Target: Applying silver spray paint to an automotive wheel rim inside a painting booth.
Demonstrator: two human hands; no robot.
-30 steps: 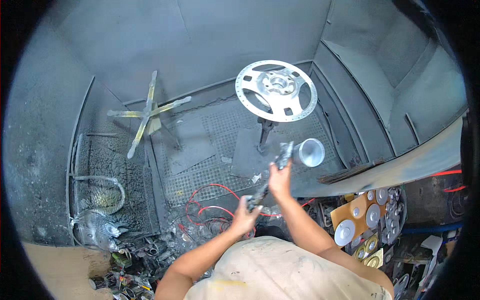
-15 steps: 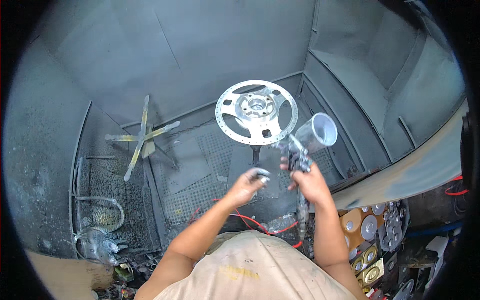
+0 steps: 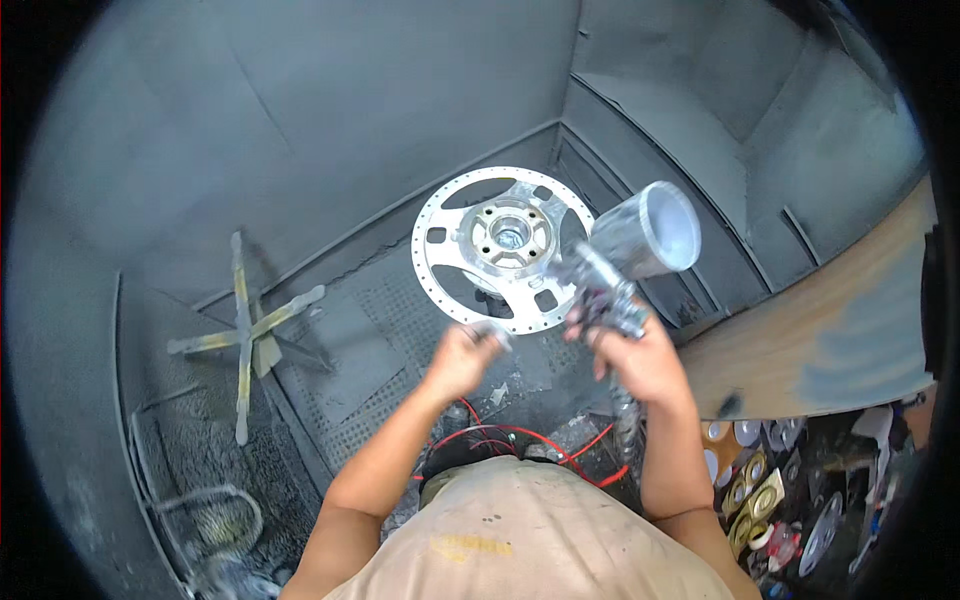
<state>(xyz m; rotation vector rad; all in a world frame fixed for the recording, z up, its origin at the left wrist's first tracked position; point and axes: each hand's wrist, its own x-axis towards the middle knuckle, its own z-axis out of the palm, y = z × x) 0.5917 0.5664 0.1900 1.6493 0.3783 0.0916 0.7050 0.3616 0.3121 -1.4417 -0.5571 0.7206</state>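
Observation:
My right hand (image 3: 640,360) is wrapped round the grip of a spray gun (image 3: 605,295). A translucent cup (image 3: 650,230) with a pale rim stands tilted on top of the gun. The gun's front end is close to the right side of a silver wheel centre (image 3: 500,262), a round disc with cut-out openings, bolt holes and a ring of small holes at its edge. My left hand (image 3: 465,362) is closed just below the wheel's near rim. Something small and greyish shows at its fingertips, too blurred to name. A hose runs down from the gun's handle.
A cross-shaped stand (image 3: 245,335) with taped arms is at the left. Grey booth walls (image 3: 400,90) enclose the back and right. A red hose (image 3: 545,440) curves over the floor by my body. Metal discs and parts (image 3: 765,490) lie at the lower right beyond a curved panel (image 3: 790,340).
The view has shifted, and the wheel appears larger and nearer. The spray gun and its cup have come up beside the wheel's right side. My left hand has moved left, by the near rim.

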